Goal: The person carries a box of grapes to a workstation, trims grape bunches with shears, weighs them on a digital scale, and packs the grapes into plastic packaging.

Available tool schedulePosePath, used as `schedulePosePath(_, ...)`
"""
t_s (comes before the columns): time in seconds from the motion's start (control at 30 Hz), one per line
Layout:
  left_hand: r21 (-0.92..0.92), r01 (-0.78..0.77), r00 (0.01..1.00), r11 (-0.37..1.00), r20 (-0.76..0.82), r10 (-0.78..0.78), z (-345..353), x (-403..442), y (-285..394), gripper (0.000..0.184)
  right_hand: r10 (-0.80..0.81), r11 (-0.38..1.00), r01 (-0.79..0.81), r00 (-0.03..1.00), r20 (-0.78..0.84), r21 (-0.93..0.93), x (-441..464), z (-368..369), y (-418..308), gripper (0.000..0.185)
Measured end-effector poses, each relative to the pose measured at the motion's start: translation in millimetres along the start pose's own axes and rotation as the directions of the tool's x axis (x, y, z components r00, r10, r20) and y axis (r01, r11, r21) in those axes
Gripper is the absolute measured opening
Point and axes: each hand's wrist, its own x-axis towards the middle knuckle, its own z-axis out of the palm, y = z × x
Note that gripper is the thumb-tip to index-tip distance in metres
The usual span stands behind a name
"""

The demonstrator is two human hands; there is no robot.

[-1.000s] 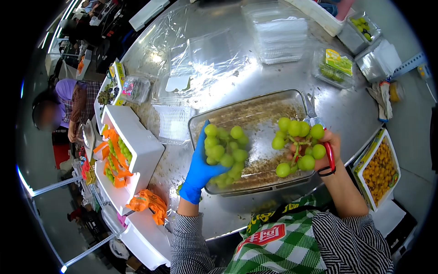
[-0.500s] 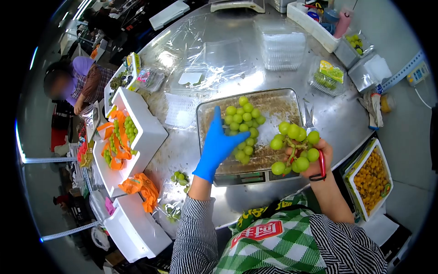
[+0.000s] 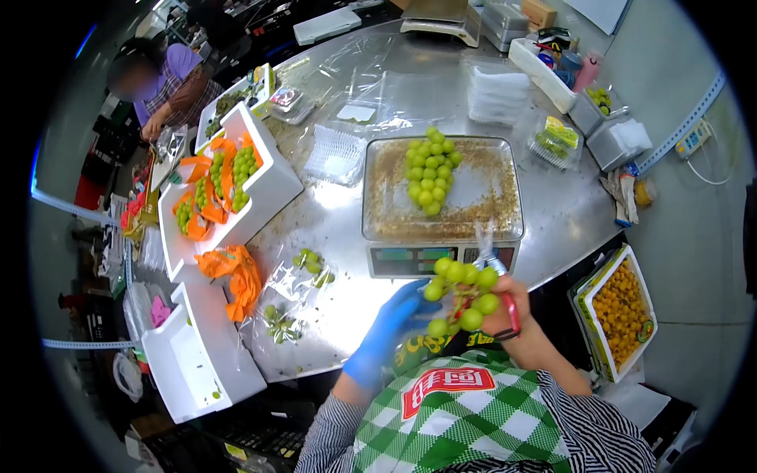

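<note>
In my bare right hand (image 3: pixel 505 307) are a small bunch of green grapes (image 3: pixel 471 318) and red-handled scissors (image 3: pixel 511 317), their blades pointing up toward the scale. My left hand (image 3: pixel 390 327), in a blue glove, is just left of that bunch, near the table's front edge. Its fingers are blurred and partly behind the grapes, so I cannot tell whether they touch them. A larger bunch of green grapes (image 3: pixel 430 172) lies on the stained metal pan of the weighing scale (image 3: pixel 489 201).
White foam boxes (image 3: pixel 272 177) with grapes in orange wrapping stand at the left. Loose grapes lie on plastic film (image 3: pixel 296 288). Clear trays (image 3: pixel 497 94) are stacked at the back. A crate of yellow fruit (image 3: pixel 619 311) is at the right. Another person (image 3: pixel 177 87) works at the far left.
My left hand has moved from the bunch on the scale down to beside the bunch in my right hand. The right hand has come nearer my body. The view has shifted.
</note>
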Motion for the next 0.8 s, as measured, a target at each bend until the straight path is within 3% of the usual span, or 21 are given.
schedulePosePath(0.13,-0.39,0.136,0.989,0.911,-0.003,-0.149,-18.7,-50.4,-46.9,0.056,0.26,0.965,-0.263,0.957,-0.131,-0.007,-1.4,-10.3,61.2,0.045)
schedulePosePath(0.17,-0.467,0.164,0.982,0.869,-0.004,-0.187,-27.9,-59.7,-55.8,0.055,0.325,0.946,-0.325,0.944,-0.054,0.005,-0.2,-10.0,72.0,0.042)
schedulePosePath(0.23,-0.507,0.164,0.976,0.846,-0.041,-0.214,-33.6,-89.9,-53.7,0.048,0.419,0.885,-0.44,0.895,-0.153,-0.149,7.2,-12.8,103.3,0.04)
schedulePosePath(0.37,-0.438,0.092,0.982,0.894,-0.111,-0.155,-62.8,-119.5,-60.7,0.04,0.442,0.842,-0.491,0.865,-0.236,-0.224,21.2,-19.4,140.3,0.037)
schedulePosePath(0.43,-0.324,-0.003,0.994,0.946,-0.108,-0.034,-83.3,-125.3,-79.7,0.04,0.361,0.789,-0.472,0.874,-0.325,-0.394,25.8,-0.4,149.5,0.034)
schedulePosePath(0.47,-0.51,0.016,0.989,0.86,-0.117,-0.088,-90.3,-124.4,-82.1,0.042,0.31,0.733,-0.463,0.88,-0.36,-0.499,27.9,7.4,152.5,0.033)
schedulePosePath(0.57,-0.614,-0.065,0.997,0.787,-0.065,0.032,-80.3,-125.7,-55.6,0.041,0.049,0.484,-0.347,0.927,-0.371,-0.803,27.2,13.8,163.0,0.029)
schedulePosePath(0.6,-0.6,-0.088,0.99,0.795,-0.141,0.004,-108.9,-112.8,-83.3,0.041,-0.025,0.368,-0.345,0.924,-0.38,-0.863,23.3,16.1,159.9,0.029)
schedulePosePath(0.63,-0.563,-0.097,0.991,0.821,-0.135,0.025,-121.6,-108.9,-89.5,0.041,-0.095,0.244,-0.34,0.924,-0.372,-0.908,21.7,16.2,157.0,0.029)
schedulePosePath(0.7,-0.484,-0.12,0.99,0.867,-0.125,0.067,-139.4,-94.3,-83.8,0.04,-0.273,0.014,-0.207,0.94,-0.202,-0.978,16.9,-6.4,153.1,0.033)
schedulePosePath(0.8,-0.323,-0.124,0.982,0.938,-0.173,0.071,-158.6,-77.2,-76.2,0.041,-0.381,-0.296,-0.402,0.882,-0.279,-0.867,12.3,-15.4,151.1,0.04)
